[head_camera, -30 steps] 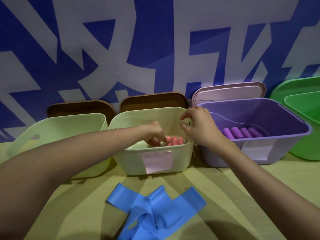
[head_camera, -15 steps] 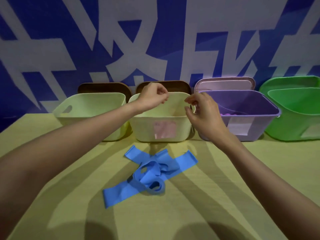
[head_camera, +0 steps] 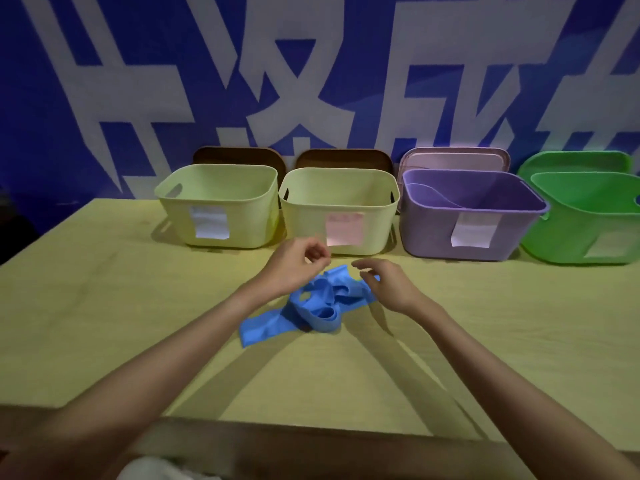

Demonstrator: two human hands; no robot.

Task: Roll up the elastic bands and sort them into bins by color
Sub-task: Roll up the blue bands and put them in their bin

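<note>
The blue bands lie in a messy pile on the yellow surface, just in front of the bins. To do this well, pull one band free, lay it flat, then roll it tight from one end. The left hand and the right hand hover over the pile, a little apart, fingers loosely curled, holding nothing.
</note>
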